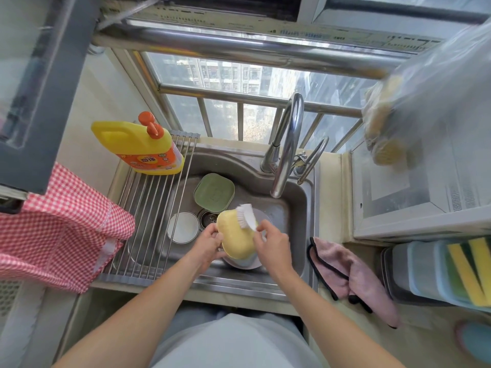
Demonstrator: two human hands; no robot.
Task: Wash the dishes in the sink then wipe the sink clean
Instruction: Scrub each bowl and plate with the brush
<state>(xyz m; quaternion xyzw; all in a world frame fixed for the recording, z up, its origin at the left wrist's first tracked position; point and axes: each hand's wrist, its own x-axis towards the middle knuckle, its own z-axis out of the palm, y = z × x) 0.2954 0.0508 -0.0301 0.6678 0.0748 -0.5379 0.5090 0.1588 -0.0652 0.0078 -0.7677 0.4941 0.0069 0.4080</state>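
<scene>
Over the steel sink (pixel 297 208) my left hand (pixel 208 241) grips the left edge of a yellow square plate (pixel 235 240), tilted up. My right hand (pixel 271 241) holds a white dish brush (pixel 245 215) with its bristles pressed on the plate's upper right part. A green square plate (pixel 214 192) lies at the back of the basin. A white round bowl (pixel 183 227) sits at the left beside the drain (pixel 208 217). A grey dish (pixel 243 261) lies under the yellow plate, mostly hidden.
The tap (pixel 288 144) arches over the basin. A yellow detergent bottle (pixel 140 147) stands on the roll-up rack (pixel 148 208) at left. A pink cloth (pixel 350 277) hangs on the right counter; sponges (pixel 470 269) in a tub farther right. A red checked cloth (pixel 58 235) hangs left.
</scene>
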